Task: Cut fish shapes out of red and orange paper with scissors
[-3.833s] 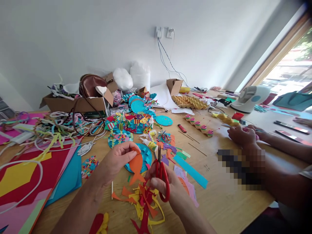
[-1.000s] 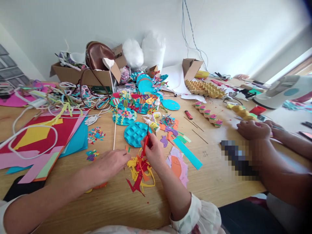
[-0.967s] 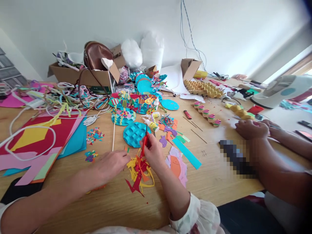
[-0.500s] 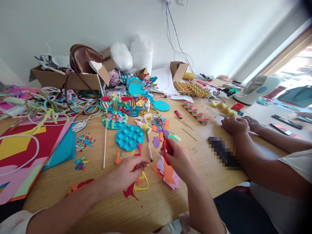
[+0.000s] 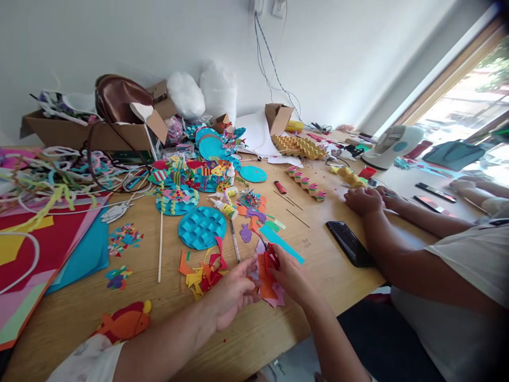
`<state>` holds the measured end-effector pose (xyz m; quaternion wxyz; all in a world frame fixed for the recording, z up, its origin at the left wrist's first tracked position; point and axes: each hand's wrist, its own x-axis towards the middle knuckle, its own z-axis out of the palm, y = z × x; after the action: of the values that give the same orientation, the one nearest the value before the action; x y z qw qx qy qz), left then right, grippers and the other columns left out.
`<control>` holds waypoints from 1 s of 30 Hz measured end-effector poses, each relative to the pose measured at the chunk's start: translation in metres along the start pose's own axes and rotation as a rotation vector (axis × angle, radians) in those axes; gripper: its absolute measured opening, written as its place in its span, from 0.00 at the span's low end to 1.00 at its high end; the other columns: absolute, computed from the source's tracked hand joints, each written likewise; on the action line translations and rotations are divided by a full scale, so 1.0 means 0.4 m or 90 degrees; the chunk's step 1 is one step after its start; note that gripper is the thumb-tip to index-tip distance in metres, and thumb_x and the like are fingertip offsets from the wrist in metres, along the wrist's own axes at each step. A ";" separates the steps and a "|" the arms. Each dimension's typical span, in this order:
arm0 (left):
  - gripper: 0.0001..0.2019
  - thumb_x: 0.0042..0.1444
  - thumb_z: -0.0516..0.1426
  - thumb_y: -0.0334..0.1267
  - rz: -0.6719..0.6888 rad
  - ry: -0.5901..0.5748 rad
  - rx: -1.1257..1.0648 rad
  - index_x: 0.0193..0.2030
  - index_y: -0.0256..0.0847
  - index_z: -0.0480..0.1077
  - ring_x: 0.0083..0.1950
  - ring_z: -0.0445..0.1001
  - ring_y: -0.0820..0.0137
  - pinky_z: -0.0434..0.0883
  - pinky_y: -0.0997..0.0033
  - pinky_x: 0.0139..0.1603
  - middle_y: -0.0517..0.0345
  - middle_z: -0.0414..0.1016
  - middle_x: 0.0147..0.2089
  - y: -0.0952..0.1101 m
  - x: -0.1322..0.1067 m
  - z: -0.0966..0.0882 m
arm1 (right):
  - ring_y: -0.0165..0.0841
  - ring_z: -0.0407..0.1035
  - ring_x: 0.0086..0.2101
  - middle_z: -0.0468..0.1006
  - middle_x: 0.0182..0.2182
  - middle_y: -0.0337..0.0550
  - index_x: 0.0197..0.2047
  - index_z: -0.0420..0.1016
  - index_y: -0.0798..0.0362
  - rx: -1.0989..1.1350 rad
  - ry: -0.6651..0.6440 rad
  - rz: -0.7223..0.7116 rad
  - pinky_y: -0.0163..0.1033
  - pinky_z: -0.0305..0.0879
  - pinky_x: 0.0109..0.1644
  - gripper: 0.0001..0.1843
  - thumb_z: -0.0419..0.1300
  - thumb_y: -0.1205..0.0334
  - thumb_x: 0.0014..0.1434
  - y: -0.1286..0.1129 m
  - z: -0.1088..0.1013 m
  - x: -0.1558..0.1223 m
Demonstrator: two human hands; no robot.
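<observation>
My right hand [image 5: 289,276] is closed round red-handled scissors [image 5: 270,256], blades pointing away over a stack of pink and orange paper pieces [image 5: 265,281]. My left hand [image 5: 231,292] reaches to the left edge of that stack, fingers curled on the paper. A heap of red, yellow and orange paper offcuts [image 5: 202,268] lies just left of my hands. A blue woven paper disc [image 5: 201,227] sits beyond it, with a pen [image 5: 234,241] beside it.
An orange paper fish [image 5: 126,322] lies near the front edge at left. Coloured sheets [image 5: 47,249] cover the left. A person at right rests hands [image 5: 363,200] on the table by a black phone [image 5: 350,243]. Boxes [image 5: 91,135] and egg trays [image 5: 298,148] stand behind.
The orange fish cutout has left my left hand. Both hands moved right from the offcut heap to the pink and orange paper stack. The camera view has swung right.
</observation>
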<state>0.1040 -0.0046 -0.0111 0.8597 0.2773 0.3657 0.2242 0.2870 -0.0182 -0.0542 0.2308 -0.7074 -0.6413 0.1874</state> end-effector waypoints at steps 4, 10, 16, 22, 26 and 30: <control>0.34 0.42 0.53 0.22 -0.011 -0.025 0.004 0.60 0.44 0.62 0.43 0.71 0.72 0.68 0.73 0.40 0.52 0.59 0.64 -0.009 0.006 0.005 | 0.41 0.71 0.38 0.78 0.37 0.47 0.43 0.68 0.51 0.009 -0.009 -0.013 0.41 0.63 0.39 0.19 0.54 0.74 0.47 0.004 0.001 0.003; 0.33 0.43 0.54 0.23 -0.011 0.007 0.011 0.60 0.43 0.62 0.43 0.71 0.71 0.67 0.72 0.40 0.50 0.60 0.63 -0.015 0.018 0.002 | 0.38 0.68 0.33 0.76 0.33 0.44 0.40 0.69 0.52 0.034 0.003 -0.016 0.38 0.60 0.36 0.15 0.54 0.73 0.48 -0.009 -0.001 0.012; 0.26 0.45 0.55 0.24 0.005 0.029 0.032 0.53 0.40 0.67 0.39 0.72 0.72 0.67 0.72 0.36 0.48 0.66 0.55 0.002 0.012 -0.009 | 0.31 0.59 0.24 0.67 0.21 0.34 0.29 0.66 0.52 0.093 0.011 0.002 0.35 0.53 0.28 0.07 0.55 0.72 0.46 -0.042 -0.051 0.014; 0.11 0.47 0.59 0.30 0.191 0.066 0.045 0.40 0.40 0.70 0.32 0.71 0.74 0.66 0.75 0.33 0.60 0.73 0.33 0.094 -0.025 -0.060 | 0.29 0.60 0.24 0.68 0.25 0.35 0.31 0.65 0.51 0.423 0.044 0.026 0.32 0.57 0.25 0.06 0.60 0.64 0.50 -0.124 -0.163 -0.012; 0.08 0.44 0.62 0.33 0.197 0.079 0.073 0.33 0.39 0.71 0.28 0.69 0.75 0.65 0.75 0.32 0.61 0.73 0.29 0.107 -0.029 -0.093 | 0.26 0.61 0.25 0.70 0.26 0.34 0.33 0.69 0.52 0.719 0.166 0.021 0.31 0.56 0.26 0.12 0.67 0.65 0.45 -0.206 -0.177 0.008; 0.14 0.42 0.66 0.38 0.249 0.033 0.163 0.37 0.39 0.73 0.30 0.69 0.72 0.65 0.73 0.31 0.60 0.72 0.29 0.090 -0.020 -0.093 | 0.23 0.58 0.20 0.68 0.23 0.31 0.33 0.69 0.53 0.916 0.176 0.000 0.29 0.52 0.23 0.13 0.67 0.67 0.44 -0.294 -0.133 0.057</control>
<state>0.0645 0.0292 -0.0056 0.7477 0.4441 0.3527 0.3455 0.2228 0.0082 0.0572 0.7169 -0.3980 -0.3249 0.4712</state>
